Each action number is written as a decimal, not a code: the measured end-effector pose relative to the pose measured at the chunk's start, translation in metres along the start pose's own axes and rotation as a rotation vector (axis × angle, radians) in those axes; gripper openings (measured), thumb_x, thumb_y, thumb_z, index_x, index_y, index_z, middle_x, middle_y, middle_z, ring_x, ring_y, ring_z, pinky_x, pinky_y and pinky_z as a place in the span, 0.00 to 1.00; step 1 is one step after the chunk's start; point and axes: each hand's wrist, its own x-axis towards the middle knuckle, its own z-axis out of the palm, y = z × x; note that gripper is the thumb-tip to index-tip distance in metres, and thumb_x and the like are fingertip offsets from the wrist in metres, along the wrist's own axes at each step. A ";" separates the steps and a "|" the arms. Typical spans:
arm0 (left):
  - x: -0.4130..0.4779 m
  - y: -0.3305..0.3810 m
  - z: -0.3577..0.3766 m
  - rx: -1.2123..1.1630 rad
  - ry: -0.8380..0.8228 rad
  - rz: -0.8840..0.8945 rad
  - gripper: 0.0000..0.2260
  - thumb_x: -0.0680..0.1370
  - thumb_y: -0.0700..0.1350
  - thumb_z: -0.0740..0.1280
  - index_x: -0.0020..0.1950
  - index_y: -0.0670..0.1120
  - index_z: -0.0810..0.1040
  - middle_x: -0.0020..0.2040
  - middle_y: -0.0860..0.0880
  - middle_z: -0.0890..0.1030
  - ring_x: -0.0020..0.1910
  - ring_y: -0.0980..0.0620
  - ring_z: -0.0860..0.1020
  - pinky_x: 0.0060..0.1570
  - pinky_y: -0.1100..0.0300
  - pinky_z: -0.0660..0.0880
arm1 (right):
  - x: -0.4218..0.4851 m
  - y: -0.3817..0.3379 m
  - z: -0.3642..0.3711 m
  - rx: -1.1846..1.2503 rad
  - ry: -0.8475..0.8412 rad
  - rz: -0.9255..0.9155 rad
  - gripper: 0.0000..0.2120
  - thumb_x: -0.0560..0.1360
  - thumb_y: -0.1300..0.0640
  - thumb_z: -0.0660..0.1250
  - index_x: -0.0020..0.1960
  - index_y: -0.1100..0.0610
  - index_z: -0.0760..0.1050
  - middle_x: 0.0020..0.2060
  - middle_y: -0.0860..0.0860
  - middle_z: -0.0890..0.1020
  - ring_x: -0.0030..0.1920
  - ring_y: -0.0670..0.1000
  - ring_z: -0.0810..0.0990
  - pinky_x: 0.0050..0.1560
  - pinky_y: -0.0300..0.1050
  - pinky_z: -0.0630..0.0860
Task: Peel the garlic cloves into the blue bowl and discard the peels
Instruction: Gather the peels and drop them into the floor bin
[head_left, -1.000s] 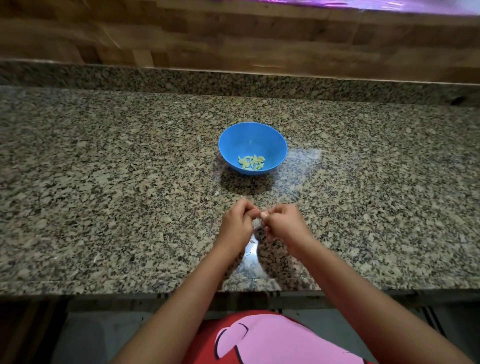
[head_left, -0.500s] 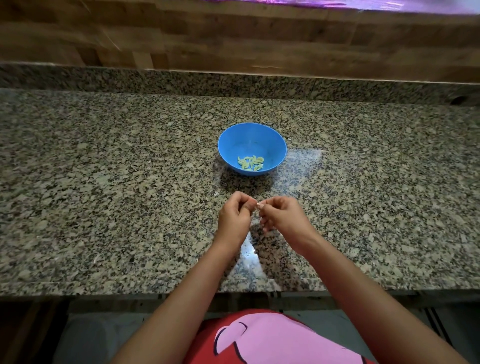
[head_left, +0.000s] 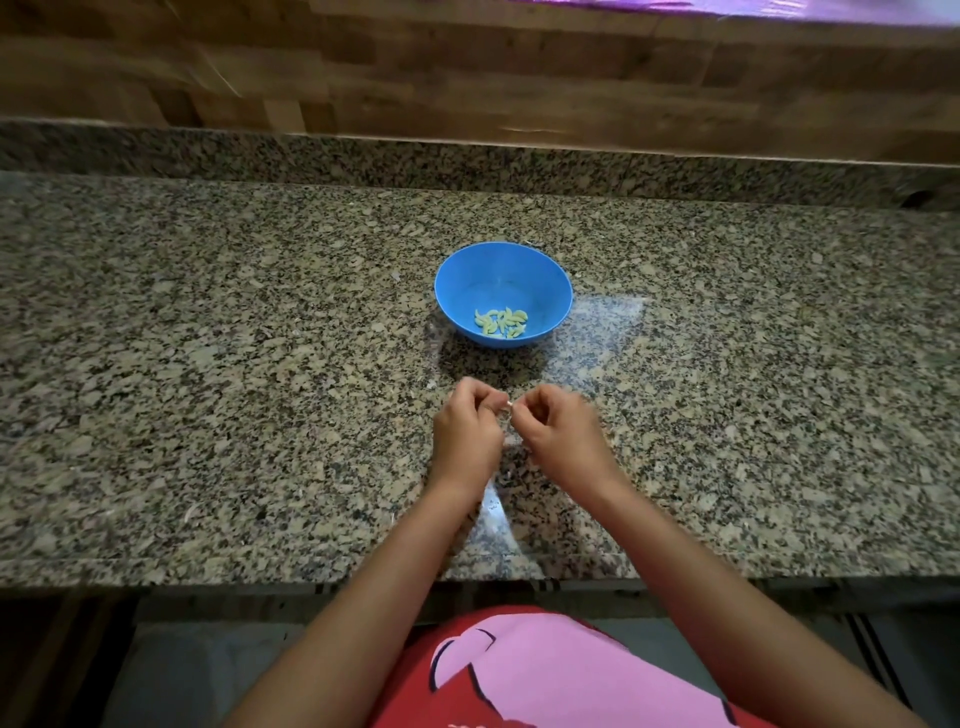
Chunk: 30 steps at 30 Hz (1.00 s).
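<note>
Pinching a small, blurred pale garlic clove (head_left: 509, 404) between the curled fingertips of left hand (head_left: 467, 431) and right hand (head_left: 558, 436), fingertips almost meeting over the granite countertop (head_left: 208, 364). Just beyond, apart from both hands, the blue bowl (head_left: 551, 291) standing upright, with a small heap of peeled cloves (head_left: 501, 322) at its bottom. Behind, a wooden wall (head_left: 467, 67); nearest the camera, a red and pink shirt (head_left: 545, 670).

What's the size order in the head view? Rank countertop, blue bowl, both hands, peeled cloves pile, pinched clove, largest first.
1. countertop
2. blue bowl
3. left hand and right hand: alike, nearer the camera
4. peeled cloves pile
5. garlic clove, mostly hidden
</note>
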 end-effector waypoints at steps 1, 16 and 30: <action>0.000 0.001 -0.002 0.060 -0.003 0.042 0.05 0.80 0.41 0.62 0.44 0.45 0.72 0.38 0.52 0.75 0.34 0.56 0.73 0.27 0.72 0.67 | 0.000 0.002 0.000 -0.020 0.004 -0.018 0.07 0.77 0.58 0.63 0.43 0.61 0.75 0.32 0.49 0.76 0.31 0.47 0.72 0.36 0.49 0.75; -0.003 -0.003 0.001 -0.428 -0.202 -0.206 0.03 0.77 0.38 0.65 0.47 0.39 0.78 0.44 0.44 0.81 0.43 0.51 0.79 0.48 0.59 0.79 | 0.004 0.013 -0.005 -0.094 0.037 -0.062 0.07 0.77 0.56 0.63 0.45 0.60 0.75 0.38 0.53 0.78 0.36 0.48 0.72 0.35 0.40 0.69; 0.000 0.009 0.006 -0.500 -0.123 -0.300 0.06 0.72 0.30 0.68 0.40 0.39 0.80 0.38 0.45 0.82 0.35 0.53 0.81 0.38 0.64 0.79 | -0.001 0.013 -0.008 -0.323 0.037 -0.302 0.06 0.78 0.57 0.62 0.49 0.60 0.73 0.43 0.49 0.73 0.42 0.47 0.72 0.43 0.38 0.72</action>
